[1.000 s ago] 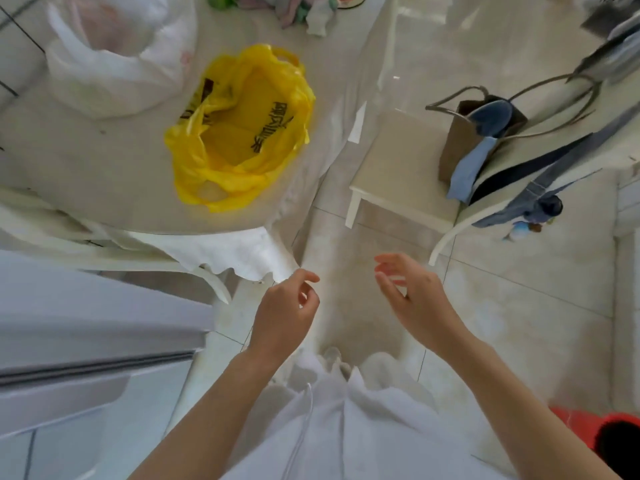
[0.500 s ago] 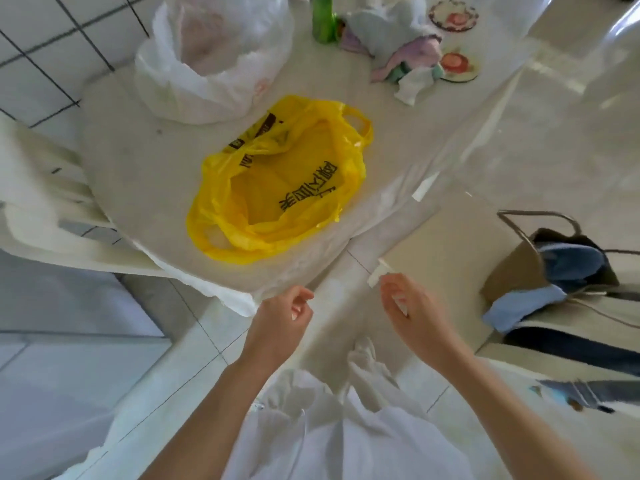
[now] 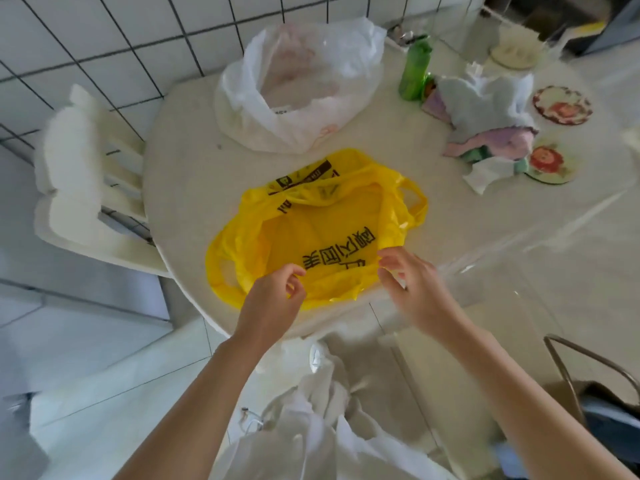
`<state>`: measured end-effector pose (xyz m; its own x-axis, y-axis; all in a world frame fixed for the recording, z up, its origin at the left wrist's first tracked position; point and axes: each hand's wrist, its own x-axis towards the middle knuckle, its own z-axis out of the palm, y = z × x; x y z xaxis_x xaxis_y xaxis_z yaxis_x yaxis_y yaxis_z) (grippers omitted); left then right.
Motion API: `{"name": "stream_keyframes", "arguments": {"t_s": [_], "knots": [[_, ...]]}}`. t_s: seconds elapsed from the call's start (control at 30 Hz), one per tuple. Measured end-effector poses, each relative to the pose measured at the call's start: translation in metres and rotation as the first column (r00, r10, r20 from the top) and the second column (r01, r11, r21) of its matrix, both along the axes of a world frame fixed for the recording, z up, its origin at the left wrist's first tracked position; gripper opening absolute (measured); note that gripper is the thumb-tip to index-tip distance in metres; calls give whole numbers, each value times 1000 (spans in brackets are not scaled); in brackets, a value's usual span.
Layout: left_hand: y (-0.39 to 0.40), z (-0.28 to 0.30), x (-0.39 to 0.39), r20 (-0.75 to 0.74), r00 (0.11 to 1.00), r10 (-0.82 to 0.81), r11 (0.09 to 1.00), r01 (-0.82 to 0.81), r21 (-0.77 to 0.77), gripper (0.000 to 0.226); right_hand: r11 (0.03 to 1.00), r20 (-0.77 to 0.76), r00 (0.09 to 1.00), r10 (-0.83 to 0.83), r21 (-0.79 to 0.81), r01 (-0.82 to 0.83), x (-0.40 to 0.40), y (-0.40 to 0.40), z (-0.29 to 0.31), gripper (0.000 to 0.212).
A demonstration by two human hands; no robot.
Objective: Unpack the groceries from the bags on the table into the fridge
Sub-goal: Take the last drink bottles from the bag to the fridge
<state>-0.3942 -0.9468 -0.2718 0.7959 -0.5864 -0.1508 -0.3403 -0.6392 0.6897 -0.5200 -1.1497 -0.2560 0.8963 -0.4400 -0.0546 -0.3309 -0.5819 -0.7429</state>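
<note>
A yellow plastic bag (image 3: pixel 332 233) with black lettering lies open and nearly flat at the near edge of the round white table (image 3: pixel 187 174). Behind it stands a white plastic bag (image 3: pixel 298 88), its mouth open and its contents blurred. My left hand (image 3: pixel 273 303) rests on the yellow bag's near rim with its fingers curled; whether it pinches the plastic is unclear. My right hand (image 3: pixel 412 285) touches the rim further right, fingers apart. No fridge is in view.
A green bottle (image 3: pixel 414 69), a heap of cloths (image 3: pixel 485 112) and two round coasters (image 3: pixel 561 105) sit at the table's far right. A white chair (image 3: pixel 86 174) stands left against the tiled wall. A brown handled bag (image 3: pixel 595 393) stands low right.
The view has swung up from the floor to the table. Both hands have moved forward from in front of the table edge onto the yellow bag's near rim.
</note>
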Motion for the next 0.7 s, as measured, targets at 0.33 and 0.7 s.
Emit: {"name": "stream_keyframes", "arguments": {"t_s": [0.33, 0.7], "knots": [[-61, 8, 125, 144, 988, 46, 999, -42, -30, 22, 998, 9, 999, 53, -47, -52, 119, -55, 14, 27], [-123, 5, 231, 123, 992, 17, 986, -37, 162, 26, 968, -55, 974, 219, -111, -224, 245, -141, 11, 27]]}}
